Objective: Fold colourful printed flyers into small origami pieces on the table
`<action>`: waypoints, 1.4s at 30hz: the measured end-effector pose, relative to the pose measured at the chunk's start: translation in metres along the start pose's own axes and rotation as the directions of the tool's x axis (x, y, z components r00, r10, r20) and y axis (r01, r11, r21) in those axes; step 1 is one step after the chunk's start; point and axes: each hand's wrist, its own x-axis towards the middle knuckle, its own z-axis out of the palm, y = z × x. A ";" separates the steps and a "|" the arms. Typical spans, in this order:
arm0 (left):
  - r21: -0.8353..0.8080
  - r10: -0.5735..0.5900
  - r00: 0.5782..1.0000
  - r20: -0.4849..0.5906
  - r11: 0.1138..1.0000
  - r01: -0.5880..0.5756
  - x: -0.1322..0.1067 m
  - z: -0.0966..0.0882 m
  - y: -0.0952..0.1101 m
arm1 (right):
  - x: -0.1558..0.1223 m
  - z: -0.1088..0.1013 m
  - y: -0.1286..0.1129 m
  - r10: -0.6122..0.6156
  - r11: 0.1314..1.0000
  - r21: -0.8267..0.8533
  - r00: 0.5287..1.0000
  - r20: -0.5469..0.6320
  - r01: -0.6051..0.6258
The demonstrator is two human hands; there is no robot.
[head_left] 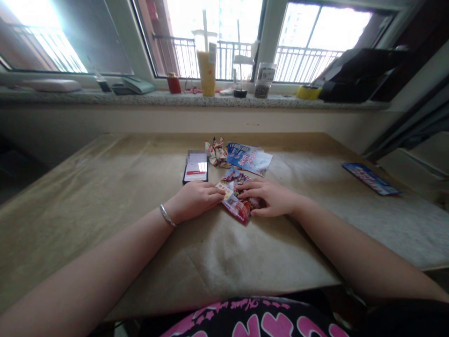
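While R grip [273, 196] spreads atop pkt [236, 206], L grip [195, 199] meets L edge, hold unclear.

Apparently a home: a tabletop [122, 201] below a speckled windowsill [140, 98] crowded with belongings, a railing [298, 61] outside.

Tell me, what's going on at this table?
A person sits with both bare hands on a colorful printed packet or paper: the left hand at its left edge, the right hand over its right side. Just beyond lie a phone, a crumpled patterned wrapper and blue printed sheets. Another blue printed piece lies off to the right.
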 end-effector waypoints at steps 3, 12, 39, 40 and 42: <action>0.015 -0.026 1.000 -0.010 1.000 0.026 0.000 0.000 0.001 | -0.001 -0.001 0.001 0.007 1.000 0.011 1.000 0.019 -0.007; -0.031 -0.082 0.997 -0.007 0.996 0.082 0.000 -0.001 0.001 | -0.003 0.001 0.006 0.013 0.999 0.047 0.999 -0.046 -0.011; -0.238 -0.063 0.994 0.085 0.968 0.082 0.000 -0.001 0.004 | -0.013 -0.010 0.020 0.106 0.953 0.286 0.994 -0.009 -0.099; -0.250 -0.063 0.994 0.085 0.965 0.083 0.000 -0.002 0.004 | -0.013 -0.010 0.020 0.115 0.950 0.293 0.993 -0.005 -0.108; -0.271 -0.060 0.995 0.085 0.959 0.082 0.001 -0.003 0.004 | -0.013 -0.011 0.018 0.142 0.943 0.303 0.990 0.011 -0.139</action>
